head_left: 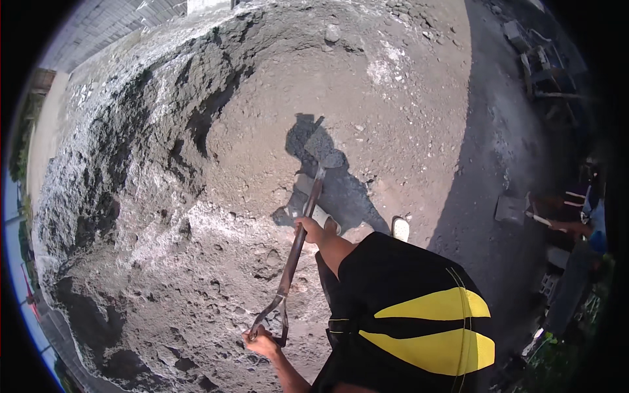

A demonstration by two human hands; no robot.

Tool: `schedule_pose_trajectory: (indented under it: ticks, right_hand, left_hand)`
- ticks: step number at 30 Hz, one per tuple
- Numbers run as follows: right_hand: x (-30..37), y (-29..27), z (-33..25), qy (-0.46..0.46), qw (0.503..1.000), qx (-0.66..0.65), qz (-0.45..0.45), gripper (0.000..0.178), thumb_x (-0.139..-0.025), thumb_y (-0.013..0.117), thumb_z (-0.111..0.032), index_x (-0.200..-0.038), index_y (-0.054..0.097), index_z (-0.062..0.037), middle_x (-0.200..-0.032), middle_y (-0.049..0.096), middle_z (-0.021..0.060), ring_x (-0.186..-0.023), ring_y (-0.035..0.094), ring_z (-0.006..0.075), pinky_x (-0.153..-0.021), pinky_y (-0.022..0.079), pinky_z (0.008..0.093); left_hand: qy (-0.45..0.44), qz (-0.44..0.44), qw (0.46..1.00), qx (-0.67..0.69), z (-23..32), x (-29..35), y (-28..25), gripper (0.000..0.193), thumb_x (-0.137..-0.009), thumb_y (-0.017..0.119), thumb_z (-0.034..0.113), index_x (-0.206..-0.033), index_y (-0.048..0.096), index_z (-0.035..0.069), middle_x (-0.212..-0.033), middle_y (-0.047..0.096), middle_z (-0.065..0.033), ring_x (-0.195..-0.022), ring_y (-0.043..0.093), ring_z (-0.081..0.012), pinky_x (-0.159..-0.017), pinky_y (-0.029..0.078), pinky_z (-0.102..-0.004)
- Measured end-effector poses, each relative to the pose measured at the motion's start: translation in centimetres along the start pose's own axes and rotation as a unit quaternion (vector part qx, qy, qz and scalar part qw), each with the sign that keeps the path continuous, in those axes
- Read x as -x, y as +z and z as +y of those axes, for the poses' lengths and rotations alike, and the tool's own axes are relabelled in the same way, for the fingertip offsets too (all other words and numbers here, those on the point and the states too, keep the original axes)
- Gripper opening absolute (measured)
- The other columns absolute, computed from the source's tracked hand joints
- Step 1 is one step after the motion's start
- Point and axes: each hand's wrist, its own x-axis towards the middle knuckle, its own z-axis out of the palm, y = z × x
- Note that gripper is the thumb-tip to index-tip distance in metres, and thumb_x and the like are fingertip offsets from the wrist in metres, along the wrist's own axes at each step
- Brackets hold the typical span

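A long-handled shovel (293, 259) lies slantwise before me, its blade (320, 145) low at the sandy ground and partly lost in my shadow. My left hand (262, 342) is closed round the grip at the handle's split end. Farther up, my right hand (313, 230) wraps the brown shaft. Whether material lies on the blade is hard to tell in the shade. A pale shoe (400, 228) shows beyond my black and yellow clothing.
Rough grey material (124, 170) banks up on the left, broken and uneven. In the shade at right, another person's hand (573, 227) holds a second shovel (511, 208). A hollow block (548, 283) lies nearby. A patterned wall (118, 26) stands at far left.
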Motion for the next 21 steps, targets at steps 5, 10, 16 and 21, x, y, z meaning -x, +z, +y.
schedule_pose_trajectory:
  ticks: [5,10,16,21]
  right_hand:
    - [7.7,-10.8,-7.6,-0.153,0.967,-0.204,-0.019,0.013,-0.073,0.056,-0.010,-0.065,0.046,-0.0070,-0.058,0.045,0.0056,-0.052,0.048,0.0197,-0.053,0.044,0.0359]
    - [17.8,-25.9,-15.5,-0.303,0.874,-0.380,0.015,0.011,-0.072,0.054,-0.008,-0.065,0.047,-0.0065,-0.056,0.045,0.0061,-0.050,0.047,0.0210,-0.052,0.044,0.0361]
    - [36.1,-53.6,-22.3,-0.436,0.693,-0.539,0.198,0.005,-0.081,0.045,-0.005,-0.078,0.048,-0.0033,-0.059,0.044,0.0040,-0.048,0.045,0.0155,-0.045,0.044,0.0300]
    - [51.7,-64.2,-19.8,-0.488,0.645,-0.587,0.038,0.013,-0.081,0.050,-0.013,-0.075,0.042,-0.0041,-0.059,0.044,0.0040,-0.048,0.047,0.0143,-0.046,0.046,0.0264]
  left_hand:
    - [0.166,-0.155,0.973,-0.051,3.5,0.7,6.2,0.011,-0.064,0.057,-0.001,-0.064,0.047,0.002,-0.047,0.047,-0.0039,-0.039,0.043,-0.0111,-0.037,0.032,-0.0268]
    - [0.238,-0.371,0.896,-0.045,13.1,12.3,16.7,0.014,-0.062,0.053,-0.010,-0.067,0.046,0.000,-0.051,0.047,-0.0045,-0.041,0.044,-0.0120,-0.039,0.034,-0.0252]
    - [0.316,-0.677,0.664,-0.019,19.7,44.7,25.9,0.015,-0.065,0.060,-0.001,-0.076,0.050,-0.001,-0.062,0.053,-0.0064,-0.047,0.048,-0.0114,-0.045,0.039,-0.0238]
    - [0.588,-0.768,0.253,-0.009,22.7,65.2,16.5,0.031,-0.067,0.070,0.011,-0.091,0.053,0.005,-0.072,0.060,-0.0097,-0.063,0.059,-0.0164,-0.059,0.047,-0.0286]
